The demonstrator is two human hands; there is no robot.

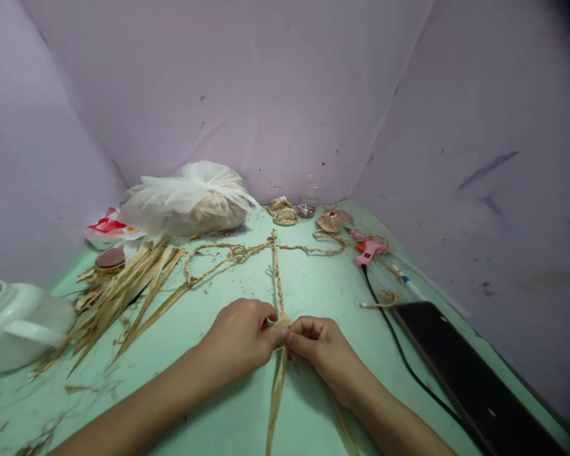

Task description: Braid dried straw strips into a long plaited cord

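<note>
A thin braid of dried plant fibre (278, 278) runs up the middle of the green table. At its near end my left hand (244, 332) and my right hand (320, 351) meet, fingertips pinched on the flat strips. One loose dried-leaf strip (277, 386) hangs from between my hands toward the table's near edge. Another strip (344, 424) shows below my right wrist. Beyond the hands, more braided cord (237, 253) lies looped left and right across the braid's far end. The exact hold of each fingertip is partly hidden.
Loose dried leaves (137, 285) are piled at left, near a white pitcher (23, 323). A stuffed plastic bag (190, 199) stands behind. At right lie a pink glue gun (371, 249), its black cable (399, 348) and a dark flat panel (475, 380). Woven coils (285, 216) sit by the back wall.
</note>
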